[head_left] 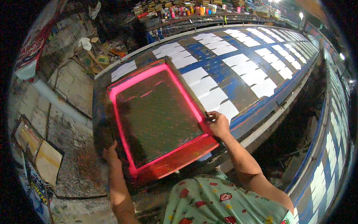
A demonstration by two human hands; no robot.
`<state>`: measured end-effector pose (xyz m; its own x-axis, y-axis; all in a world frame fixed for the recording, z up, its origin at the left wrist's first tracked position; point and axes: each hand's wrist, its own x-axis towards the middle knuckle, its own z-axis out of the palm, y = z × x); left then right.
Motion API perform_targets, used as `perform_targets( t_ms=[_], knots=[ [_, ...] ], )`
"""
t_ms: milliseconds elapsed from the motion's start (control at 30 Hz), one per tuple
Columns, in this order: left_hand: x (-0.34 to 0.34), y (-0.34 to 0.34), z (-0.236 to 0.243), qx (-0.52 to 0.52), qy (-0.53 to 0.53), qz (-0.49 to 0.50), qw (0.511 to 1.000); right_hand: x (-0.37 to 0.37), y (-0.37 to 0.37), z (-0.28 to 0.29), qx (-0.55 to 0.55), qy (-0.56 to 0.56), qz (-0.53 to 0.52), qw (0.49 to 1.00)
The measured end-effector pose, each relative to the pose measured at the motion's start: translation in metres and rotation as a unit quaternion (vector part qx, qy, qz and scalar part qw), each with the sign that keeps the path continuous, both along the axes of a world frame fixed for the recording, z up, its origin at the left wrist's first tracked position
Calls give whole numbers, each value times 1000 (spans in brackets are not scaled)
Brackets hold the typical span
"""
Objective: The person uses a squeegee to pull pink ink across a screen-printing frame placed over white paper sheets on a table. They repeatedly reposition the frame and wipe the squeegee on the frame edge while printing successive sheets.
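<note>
A large rectangular screen-printing frame with a dark mesh, bright pink ink round its inner border and a red band along the near side lies over the near end of a long printing table. My left hand grips its shadowed left edge, fingers partly hidden. My right hand is closed on the frame's right edge near the lower corner. White cut fabric pieces are laid in rows on the blue-stained table beyond and beside the frame.
A second long table with white pieces runs along the right, across a dark gap. Ink containers and stacks stand on a shelf at the back. On the left, flat boards lie on the stained concrete floor.
</note>
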<state>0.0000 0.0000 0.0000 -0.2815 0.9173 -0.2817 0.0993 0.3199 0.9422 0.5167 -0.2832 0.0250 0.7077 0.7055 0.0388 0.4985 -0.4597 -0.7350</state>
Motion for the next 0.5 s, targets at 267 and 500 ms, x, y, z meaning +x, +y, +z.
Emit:
perform_targets(
  t_ms=[267, 500],
  knots=[
    [211, -94, -35, 89, 46, -2, 995, 177, -76, -10, -18, -15, -80, 997],
    [301, -137, -18, 115, -84, 18, 990, 249, -106, -33, -21, -4, -66, 998]
  ],
)
